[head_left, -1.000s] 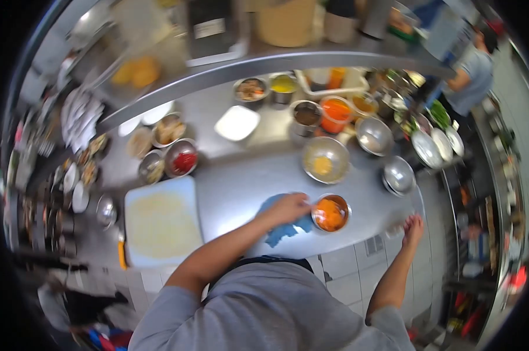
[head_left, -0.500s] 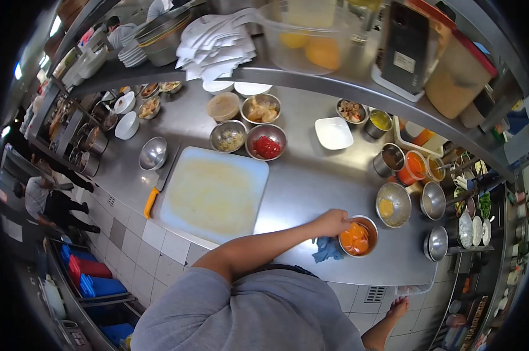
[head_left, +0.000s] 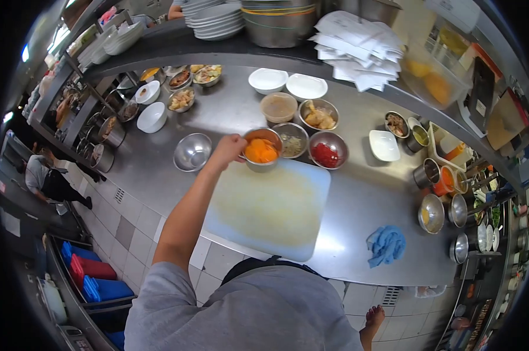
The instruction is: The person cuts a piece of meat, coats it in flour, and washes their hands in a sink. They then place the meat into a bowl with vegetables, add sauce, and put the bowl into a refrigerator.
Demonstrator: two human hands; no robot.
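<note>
My left hand (head_left: 229, 149) is closed on the rim of a steel pot (head_left: 263, 166) with glossy orange pieces (head_left: 260, 151) inside. The pot is at the far edge of the white cutting board (head_left: 270, 207), beside a steel bowl of pale chopped bits (head_left: 292, 140). An empty steel bowl (head_left: 192, 153) stands to the left of this hand. Low by my right side, away from the counter, hangs my right hand (head_left: 374, 317). Its fingers are loosely bent, and I see nothing in them. My left forearm covers the board's left side.
A bowl of red pieces (head_left: 327, 150) stands behind the board's right corner. A crumpled blue cloth (head_left: 386, 245) lies on the counter at right. Steel bowls (head_left: 431, 213) and sauce tubs (head_left: 444, 181) line the right end. A shelf (head_left: 299, 54) with plates and papers crosses above.
My left hand has carried the pot of orange pieces from the counter's right end leftward to the board's far edge. The blue cloth is now uncovered. The view has shifted left.
</note>
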